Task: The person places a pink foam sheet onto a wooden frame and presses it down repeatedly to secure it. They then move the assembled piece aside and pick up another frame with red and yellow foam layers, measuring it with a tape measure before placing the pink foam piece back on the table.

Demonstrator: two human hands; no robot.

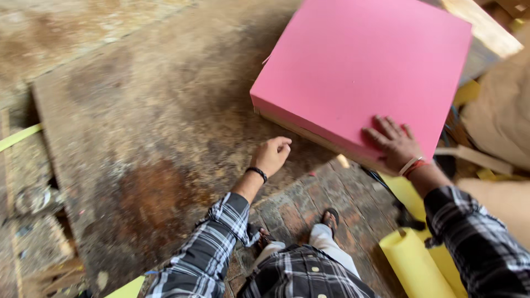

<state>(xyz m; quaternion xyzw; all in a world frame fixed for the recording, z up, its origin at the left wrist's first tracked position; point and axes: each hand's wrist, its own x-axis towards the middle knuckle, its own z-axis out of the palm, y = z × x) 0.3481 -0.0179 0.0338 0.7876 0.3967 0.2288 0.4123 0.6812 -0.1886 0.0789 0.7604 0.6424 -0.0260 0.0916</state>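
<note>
The right hand [395,142] lies flat, fingers spread, on the near corner of a pink square panel [364,72], pressing its top face and gripping nothing. The panel rests at about 1 o'clock on the stained, dusty tabletop [143,138], its far corner cut off by the upper edge of the view. A pale wooden layer shows beneath its near edge, though what it is cannot be made out. The left hand [270,155] is loosely curled and empty on the tabletop's near edge, just beside the panel at 7 o'clock of it. Yellow rolled sheets [414,259] sit at 5 o'clock, partly hidden by the plaid sleeve [480,243]. Sandalled feet stand on the brick floor [309,198] below.
</note>
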